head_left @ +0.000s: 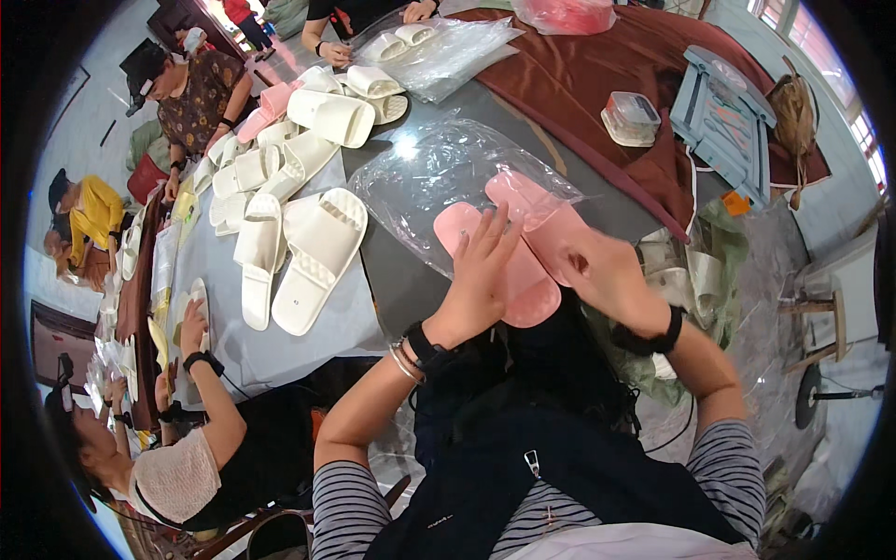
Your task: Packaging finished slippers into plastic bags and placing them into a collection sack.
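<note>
My left hand (479,273) lies flat with spread fingers on a pink slipper (518,280). My right hand (597,266) grips a second pink slipper (527,207) beside it, whose toe end sits inside a clear plastic bag (429,177). Both slippers lie side by side on the grey table (401,289) right in front of me, partly under the bag's open mouth.
A pile of white slippers (299,224) lies to the left, more white and pink ones further back. A dark red cloth (579,84) covers the far table with a plastic box (631,117) and a blue tray (723,117). Other people sit at left and far end.
</note>
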Available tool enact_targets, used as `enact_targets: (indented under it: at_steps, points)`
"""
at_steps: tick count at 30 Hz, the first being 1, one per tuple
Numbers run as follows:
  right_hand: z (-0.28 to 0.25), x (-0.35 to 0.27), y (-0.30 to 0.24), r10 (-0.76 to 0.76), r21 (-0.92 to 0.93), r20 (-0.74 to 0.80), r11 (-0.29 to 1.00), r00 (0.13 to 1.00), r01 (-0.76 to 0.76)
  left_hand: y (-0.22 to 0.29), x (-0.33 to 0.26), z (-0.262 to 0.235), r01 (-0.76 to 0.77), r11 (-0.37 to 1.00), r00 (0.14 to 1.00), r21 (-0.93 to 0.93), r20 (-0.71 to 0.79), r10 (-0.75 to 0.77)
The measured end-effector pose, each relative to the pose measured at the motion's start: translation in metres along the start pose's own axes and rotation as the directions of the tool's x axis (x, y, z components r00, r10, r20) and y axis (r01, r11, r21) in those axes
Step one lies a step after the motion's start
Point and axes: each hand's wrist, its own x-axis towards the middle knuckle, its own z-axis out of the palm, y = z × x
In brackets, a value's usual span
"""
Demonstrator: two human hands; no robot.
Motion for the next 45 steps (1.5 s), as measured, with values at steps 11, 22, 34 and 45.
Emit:
enact_targets:
  at_steps: [11, 22, 34, 45]
  points:
    - [0.075, -0.013, 0.024, 0.078, 0.008, -0.398, 0.997, 0.914, -0.082, 0.017, 0.006, 0.034, -0.139, 0.947, 0.988, 0.29, 0.107, 0.112]
    - [0.091, 0.027, 0.032, -0.101, 0.157, -0.507, 0.966, 0.856, 0.207, 0.074, 0.001, 0.023, -0.324, 0.905, 0.918, 0.275, 0.32, 0.232]
    - [0.066, 0.029, 0.03, -0.083, 0.07, -0.269, 0.992, 0.959, 0.105, 0.075, -0.016, 0.007, -0.107, 0.956, 0.878, -0.274, 0.425, 0.22]
    - [-0.036, -0.073, 0.139, 0.352, 0.391, -0.698, 0.917, 0.623, -0.081, 0.028, -0.051, 0.001, 0.205, 0.972, 0.928, 0.118, -0.338, -0.155]
